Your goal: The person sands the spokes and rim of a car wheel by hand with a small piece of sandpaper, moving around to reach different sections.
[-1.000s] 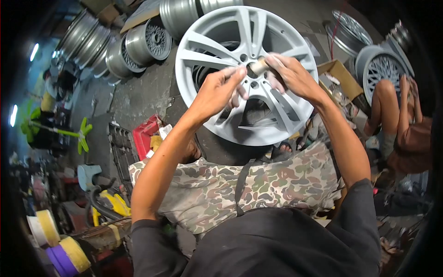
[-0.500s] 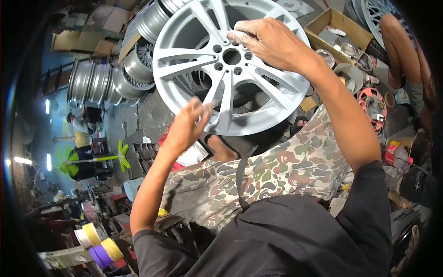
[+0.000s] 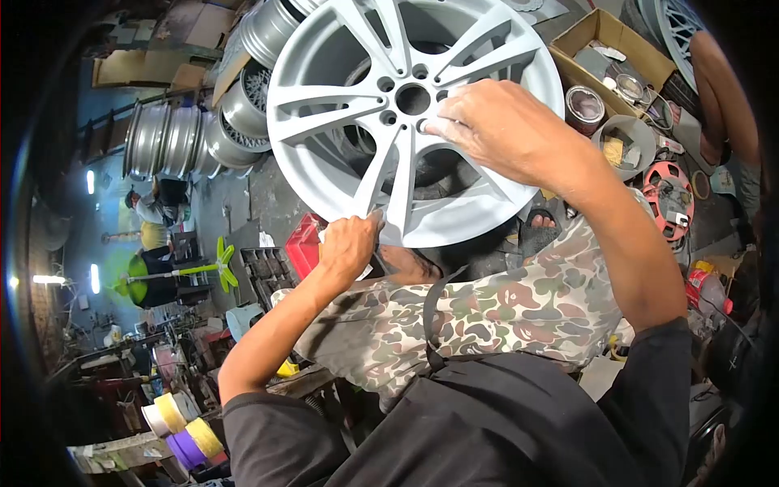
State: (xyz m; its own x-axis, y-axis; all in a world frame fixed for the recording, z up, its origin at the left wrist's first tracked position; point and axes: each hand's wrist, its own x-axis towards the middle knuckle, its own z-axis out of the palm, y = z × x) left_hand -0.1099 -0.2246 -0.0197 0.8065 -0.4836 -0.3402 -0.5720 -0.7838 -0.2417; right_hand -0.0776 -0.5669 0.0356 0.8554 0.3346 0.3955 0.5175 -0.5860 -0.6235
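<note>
A pale grey alloy wheel with paired spokes lies face up before me, above a dark tyre. My left hand is closed on the wheel's near left edge, fingers at the lip and knuckles up. To the right of the centre hole, my right hand rests over the spokes, fingers bent together with the tips at a lug hole. Pale dust coats those fingers. Whatever they may pinch is hidden beneath them.
Stacked silver wheels stand at the left. On the right are a cardboard box, an open can, a white bucket and a red reel. A person is in the background; another person's leg shows at right.
My left hand has come down from above the lower spokes onto the wheel's edge. My right hand has shifted from the top of the hub to its lower right side.
</note>
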